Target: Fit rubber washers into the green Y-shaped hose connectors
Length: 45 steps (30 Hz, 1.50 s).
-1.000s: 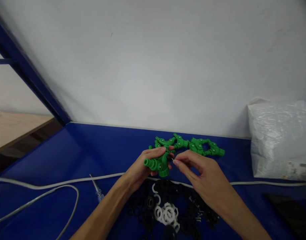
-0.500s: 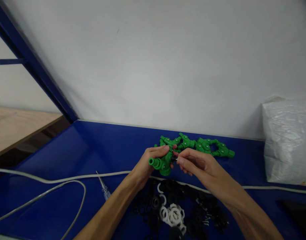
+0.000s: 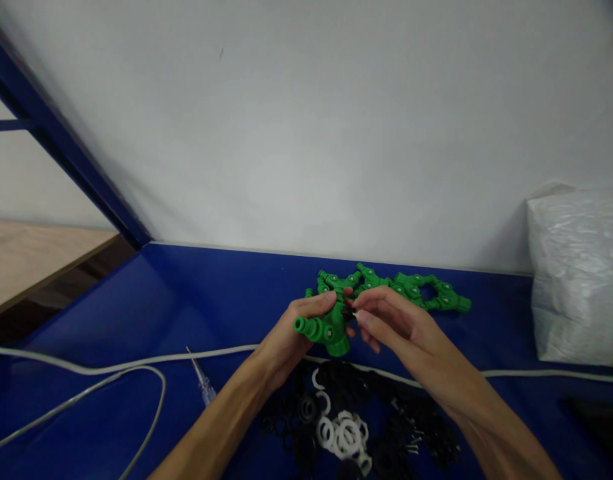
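Observation:
My left hand (image 3: 289, 337) is closed around a green Y-shaped hose connector (image 3: 337, 335), its ribbed spout pointing left and its wide collar downward. My right hand (image 3: 403, 327) pinches a small black part (image 3: 349, 311) with a light-coloured tip, against the connector's right side. Whether that part sits in the connector or only touches it, I cannot tell. Behind both hands, several more green connectors (image 3: 445, 297) lie in a row along the wall. Just below the hands are white rings (image 3: 348, 437), black rings (image 3: 307, 408) and small screws (image 3: 413, 445).
A clear-handled screwdriver (image 3: 202, 380) lies left of my left forearm on the blue table (image 3: 211, 287). A pale cable (image 3: 106, 369) runs across the table beneath my arms. On the right stands a wrapped plastic package (image 3: 579, 273), with a dark flat object (image 3: 599, 427) in front of it.
The held connector has turned slightly, showing more of its wide collar. My right fingers have stayed at its side, with the black part now more visible. The view has shifted a little.

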Each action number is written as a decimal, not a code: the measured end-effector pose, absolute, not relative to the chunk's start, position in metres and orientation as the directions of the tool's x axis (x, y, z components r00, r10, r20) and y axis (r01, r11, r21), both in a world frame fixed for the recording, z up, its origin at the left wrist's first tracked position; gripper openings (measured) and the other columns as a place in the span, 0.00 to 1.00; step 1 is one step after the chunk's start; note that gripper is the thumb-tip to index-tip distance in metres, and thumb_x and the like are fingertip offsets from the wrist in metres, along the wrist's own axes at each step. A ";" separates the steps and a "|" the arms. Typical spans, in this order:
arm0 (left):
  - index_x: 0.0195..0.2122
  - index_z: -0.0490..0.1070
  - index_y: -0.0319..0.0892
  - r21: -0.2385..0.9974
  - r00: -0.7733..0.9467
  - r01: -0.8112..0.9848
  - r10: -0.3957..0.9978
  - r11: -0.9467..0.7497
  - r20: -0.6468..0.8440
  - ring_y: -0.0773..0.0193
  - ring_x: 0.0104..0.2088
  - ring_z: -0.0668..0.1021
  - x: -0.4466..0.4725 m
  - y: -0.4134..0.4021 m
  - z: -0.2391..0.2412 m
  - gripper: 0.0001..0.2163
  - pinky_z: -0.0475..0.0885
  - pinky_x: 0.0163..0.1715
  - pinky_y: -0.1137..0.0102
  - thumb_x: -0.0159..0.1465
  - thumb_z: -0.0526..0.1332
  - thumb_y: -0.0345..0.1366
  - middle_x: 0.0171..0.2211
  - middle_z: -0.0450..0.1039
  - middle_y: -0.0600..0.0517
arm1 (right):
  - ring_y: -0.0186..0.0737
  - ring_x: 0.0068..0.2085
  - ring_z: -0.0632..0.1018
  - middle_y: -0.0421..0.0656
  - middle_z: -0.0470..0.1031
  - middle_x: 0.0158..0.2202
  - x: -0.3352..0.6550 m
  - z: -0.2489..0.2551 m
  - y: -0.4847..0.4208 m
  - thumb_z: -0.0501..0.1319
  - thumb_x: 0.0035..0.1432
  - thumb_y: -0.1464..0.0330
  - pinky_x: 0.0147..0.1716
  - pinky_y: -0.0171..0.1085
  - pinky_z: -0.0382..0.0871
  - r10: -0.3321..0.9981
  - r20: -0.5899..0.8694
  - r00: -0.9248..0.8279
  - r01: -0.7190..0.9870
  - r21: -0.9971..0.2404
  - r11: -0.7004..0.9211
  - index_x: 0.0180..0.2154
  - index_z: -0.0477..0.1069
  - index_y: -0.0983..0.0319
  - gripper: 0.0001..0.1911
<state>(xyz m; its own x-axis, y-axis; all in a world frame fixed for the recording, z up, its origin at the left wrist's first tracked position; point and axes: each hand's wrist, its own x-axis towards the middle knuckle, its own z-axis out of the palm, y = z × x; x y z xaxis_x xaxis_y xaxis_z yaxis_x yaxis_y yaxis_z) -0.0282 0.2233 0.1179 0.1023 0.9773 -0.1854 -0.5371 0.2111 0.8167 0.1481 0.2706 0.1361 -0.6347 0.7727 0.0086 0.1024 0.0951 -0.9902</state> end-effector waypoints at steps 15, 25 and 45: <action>0.52 0.78 0.35 0.808 0.140 -0.551 0.978 0.208 -0.156 0.57 0.32 0.80 -0.029 0.223 0.119 0.21 0.71 0.40 0.66 0.64 0.65 0.45 0.32 0.81 0.45 | 0.40 0.41 0.78 0.43 0.78 0.41 0.147 0.127 0.267 0.67 0.63 0.59 0.36 0.37 0.73 0.794 -0.038 -0.607 -0.087 -0.990 -0.114 0.44 0.79 0.56 0.10; 0.48 0.80 0.34 0.828 0.141 -0.529 0.982 0.184 -0.128 0.60 0.32 0.80 -0.027 0.222 0.118 0.17 0.70 0.37 0.69 0.68 0.61 0.43 0.34 0.81 0.44 | 0.38 0.33 0.78 0.40 0.79 0.31 0.143 0.123 0.269 0.69 0.60 0.59 0.34 0.37 0.72 0.863 0.071 -0.500 -0.034 -0.997 0.062 0.39 0.80 0.58 0.09; 0.50 0.80 0.35 0.816 0.047 -0.543 0.978 0.198 -0.206 0.62 0.32 0.80 -0.028 0.223 0.115 0.17 0.72 0.40 0.70 0.65 0.66 0.40 0.39 0.82 0.44 | 0.40 0.34 0.80 0.39 0.81 0.32 0.145 0.127 0.259 0.68 0.60 0.72 0.36 0.37 0.74 0.732 0.565 -0.381 0.224 -0.712 0.666 0.31 0.80 0.55 0.07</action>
<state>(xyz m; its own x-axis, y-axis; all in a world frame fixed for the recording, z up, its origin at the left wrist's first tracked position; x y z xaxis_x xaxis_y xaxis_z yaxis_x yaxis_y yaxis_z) -0.0276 0.2226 0.1149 0.0466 0.9775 -0.2056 -0.5425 0.1976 0.8165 0.1446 0.2595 0.1274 -0.3812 0.7320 0.5647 0.2239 0.6657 -0.7118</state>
